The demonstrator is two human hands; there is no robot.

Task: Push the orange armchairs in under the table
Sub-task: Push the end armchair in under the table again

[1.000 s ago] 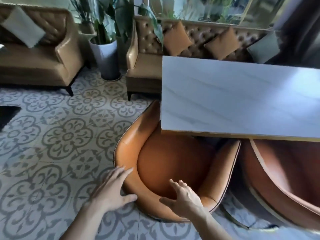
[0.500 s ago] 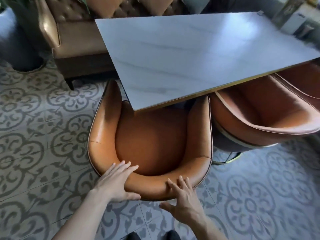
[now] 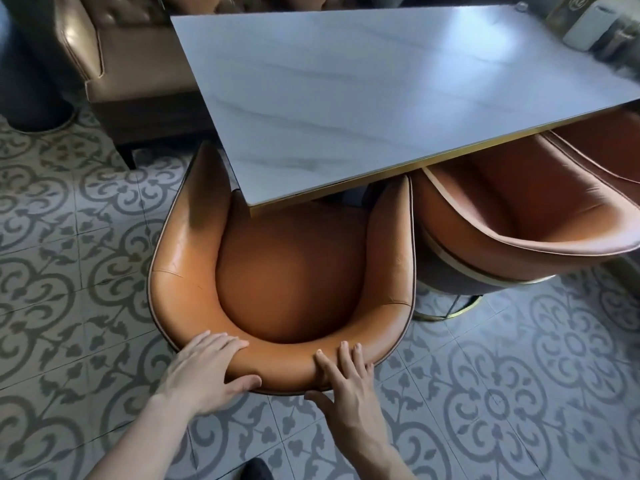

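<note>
Orange armchair [image 3: 284, 271] — seat front hidden under the table [image 3: 346, 91] corner; second armchair [image 3: 519, 209] cut off at right. Smooth leather, curved tub back, piped edge; veined pale tabletop. Left hand [image 3: 207, 368] and right hand [image 3: 346, 382] press the back rim — fingers extended, clasping nothing.

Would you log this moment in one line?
left hand presses armchair back | right hand likewise | seat partly under table
</note>
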